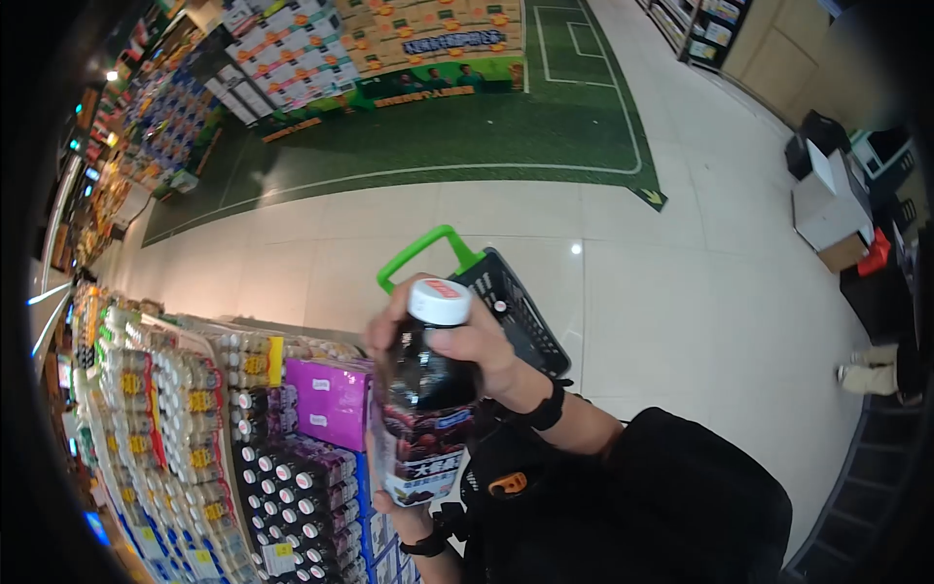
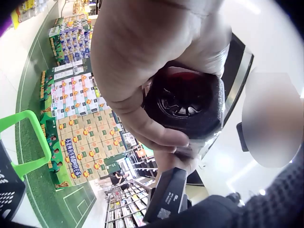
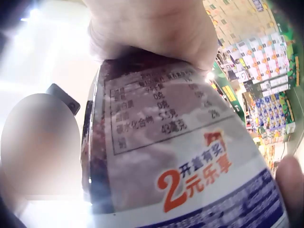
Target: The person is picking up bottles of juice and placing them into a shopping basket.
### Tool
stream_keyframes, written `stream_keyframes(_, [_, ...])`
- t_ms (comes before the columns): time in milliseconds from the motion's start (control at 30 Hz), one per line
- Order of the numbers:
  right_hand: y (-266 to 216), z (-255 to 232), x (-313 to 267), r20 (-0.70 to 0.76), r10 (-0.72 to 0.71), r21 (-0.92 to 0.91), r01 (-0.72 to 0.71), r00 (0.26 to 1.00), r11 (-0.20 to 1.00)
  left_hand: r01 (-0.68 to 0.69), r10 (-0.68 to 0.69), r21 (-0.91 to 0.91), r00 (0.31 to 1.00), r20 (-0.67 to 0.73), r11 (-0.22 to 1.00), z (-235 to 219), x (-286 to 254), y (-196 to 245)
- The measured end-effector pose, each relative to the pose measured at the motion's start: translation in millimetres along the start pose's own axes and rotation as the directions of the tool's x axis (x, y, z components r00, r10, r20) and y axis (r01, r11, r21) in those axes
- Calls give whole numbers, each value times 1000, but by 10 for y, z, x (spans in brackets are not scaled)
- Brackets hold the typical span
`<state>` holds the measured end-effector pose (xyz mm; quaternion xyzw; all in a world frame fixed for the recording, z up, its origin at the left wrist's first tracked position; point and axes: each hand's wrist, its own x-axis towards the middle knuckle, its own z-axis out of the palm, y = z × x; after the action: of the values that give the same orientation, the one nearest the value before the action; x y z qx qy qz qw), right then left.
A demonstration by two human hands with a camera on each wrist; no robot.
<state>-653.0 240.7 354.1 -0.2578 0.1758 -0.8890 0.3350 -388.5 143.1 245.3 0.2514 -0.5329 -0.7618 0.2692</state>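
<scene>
A large bottle of dark drink (image 1: pixel 418 428) with a white cap and a dark red and white label stands tilted before my chest in the head view. My right hand (image 1: pixel 486 350) grips it around the neck, thumb across the front just below the cap. My left hand (image 1: pixel 389 503) holds it at the bottom, mostly hidden behind the bottle. In the left wrist view, the fingers (image 2: pixel 164 135) curl round the ribbed dark base. In the right wrist view, the printed label (image 3: pixel 166 156) with a nutrition table faces the camera.
A dark shopping basket (image 1: pixel 535 331) with a green handle stands beyond the bottle. At the left are packs of similar dark bottles (image 1: pixel 292 496), a purple carton (image 1: pixel 326 399) and pale bottles (image 1: pixel 175 419). Stacked cartons (image 1: pixel 428 39) stand on green flooring. Another person's legs (image 1: pixel 871 375) show at far right.
</scene>
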Motion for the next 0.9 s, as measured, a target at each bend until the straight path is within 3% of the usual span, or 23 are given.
stream_keyframes(33, [-79,-15,20,22,0,-178,4,1000,984,-7,9,-113,1000,24,994,109,59,77])
stream_keyframes(67, [-134,20,-2,-48,36,-277,-48,998,960,0,-8,-113,998,-68,994,256,61,143])
stream_keyframes(100, [-182,-20,9,-13,-69,-546,50,998,836,61,-70,-173,997,-44,983,215,77,154])
stream_keyframes(133, [-249,-60,28,50,-151,-764,135,987,630,122,-130,-231,991,-18,965,207,119,184])
stream_keyframes(200, [-390,-29,-6,-37,16,-738,-38,999,674,114,-157,-243,973,-167,963,239,143,142])
stream_keyframes(267, [-411,-94,-23,-19,-66,-829,21,998,559,136,-158,-217,984,-88,967,230,124,126])
stream_keyframes(333, [-504,-141,-73,-20,-43,-881,3,999,472,101,-117,-194,991,-72,976,66,143,-33])
stream_keyframes(367, [-541,-145,-88,-3,-20,-921,5,1000,390,110,-112,-152,994,-5,982,-70,178,-162])
stream_keyframes(400, [-559,-131,-107,-12,-16,-924,-5,1000,383,111,-104,-112,993,60,988,-76,237,-191])
stream_keyframes(433, [-568,-106,-122,99,-58,-937,113,993,330,129,-141,91,982,130,987,-97,292,-194])
stream_keyframes(467, [-564,-81,-128,209,-90,-935,226,974,274,139,-149,83,981,127,987,-70,315,-275])
stream_keyframes(533, [-541,-63,-118,188,-84,-945,204,978,257,387,-320,-287,912,256,876,120,392,-381])
stream_keyframes(567, [-559,-77,-97,182,-61,-964,191,981,187,406,-338,-277,903,264,871,172,450,-463])
stream_keyframes(600, [-572,-102,-68,179,-32,-976,182,983,118,378,-350,-114,914,205,919,30,518,-680])
stream_keyframes(667, [-579,-198,-22,144,26,-987,142,989,78,441,-458,140,880,128,886,103,606,-642])
stream_keyframes(700, [-581,-263,-6,119,17,-993,120,993,-13,396,-427,181,883,192,900,164,663,-647])
stream_keyframes(733, [-575,-314,12,97,5,-990,97,995,-102,387,-438,279,887,149,879,155,685,-703])
stream_keyframes(800, [-568,-398,31,10,53,-973,22,999,-230,383,-462,469,885,61,796,-228,643,-1184])
stream_keyframes(867, [-500,-546,73,-64,80,-951,-37,995,-307,378,-540,730,841,-15,569,-589,501,-1505])
stream_keyframes(900, [-457,-645,102,-94,87,-932,-57,992,-359,430,-563,729,823,-75,532,-706,396,-1646])
